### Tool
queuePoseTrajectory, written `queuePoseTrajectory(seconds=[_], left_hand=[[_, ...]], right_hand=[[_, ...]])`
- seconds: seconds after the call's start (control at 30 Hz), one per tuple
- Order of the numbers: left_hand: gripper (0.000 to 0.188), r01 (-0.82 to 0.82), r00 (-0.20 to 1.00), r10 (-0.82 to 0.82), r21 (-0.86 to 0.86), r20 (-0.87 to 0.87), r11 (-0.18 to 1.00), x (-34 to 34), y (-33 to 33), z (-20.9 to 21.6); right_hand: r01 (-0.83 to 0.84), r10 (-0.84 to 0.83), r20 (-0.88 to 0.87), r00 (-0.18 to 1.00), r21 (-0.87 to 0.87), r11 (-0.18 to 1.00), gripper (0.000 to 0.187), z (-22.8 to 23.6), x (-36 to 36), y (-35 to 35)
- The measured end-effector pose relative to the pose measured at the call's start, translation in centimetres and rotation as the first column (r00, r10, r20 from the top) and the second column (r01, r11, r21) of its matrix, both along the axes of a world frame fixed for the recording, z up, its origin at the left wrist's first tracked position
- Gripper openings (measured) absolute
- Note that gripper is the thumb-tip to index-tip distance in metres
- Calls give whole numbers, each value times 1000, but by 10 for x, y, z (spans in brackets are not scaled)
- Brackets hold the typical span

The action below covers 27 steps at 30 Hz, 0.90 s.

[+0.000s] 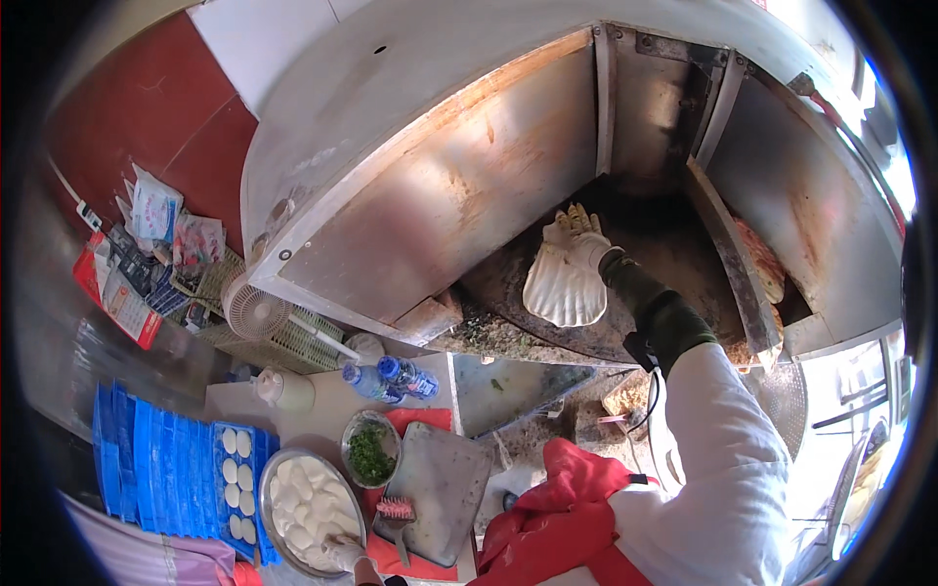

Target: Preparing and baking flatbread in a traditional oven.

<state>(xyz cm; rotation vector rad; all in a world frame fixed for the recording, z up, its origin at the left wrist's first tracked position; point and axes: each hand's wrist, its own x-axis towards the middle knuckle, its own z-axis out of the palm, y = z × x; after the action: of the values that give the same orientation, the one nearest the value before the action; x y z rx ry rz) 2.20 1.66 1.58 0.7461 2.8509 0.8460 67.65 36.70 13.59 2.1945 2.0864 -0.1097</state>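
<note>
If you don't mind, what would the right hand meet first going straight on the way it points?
Probably the metal wall ahead of the right hand, though depth is hard to judge here.

The pale counter [327,410] carries a jar [290,391], two bottles [415,381], a bowl [369,416] of greens [371,453], a basin [263,500] of dough [308,508] and a red cloth [420,418] lying partly under a tray [440,488].
</note>
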Motion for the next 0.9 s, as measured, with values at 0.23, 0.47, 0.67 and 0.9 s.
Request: queuePoseTrajectory(seconds=[0.23,0.47,0.67,0.9], left_hand=[[26,-10,999,4,164,35,986,-24,-11,-22],[27,47,977,-56,-45,-204,998,-29,-13,-20],[33,58,962,-105,-189,-251,980,-32,-11,-25],[40,136,954,-194,-246,-230,960,-36,-15,-27]], right_hand=[[85,-71,-55,996,340,937,100,-22,-121,-39],[-8,51,-151,987,276,961,108,-50,-173,-98],[-84,202,-191,961,490,867,98,-39,-139,-107],[76,-64,-48,997,341,937,92,-55,-104,-154]])
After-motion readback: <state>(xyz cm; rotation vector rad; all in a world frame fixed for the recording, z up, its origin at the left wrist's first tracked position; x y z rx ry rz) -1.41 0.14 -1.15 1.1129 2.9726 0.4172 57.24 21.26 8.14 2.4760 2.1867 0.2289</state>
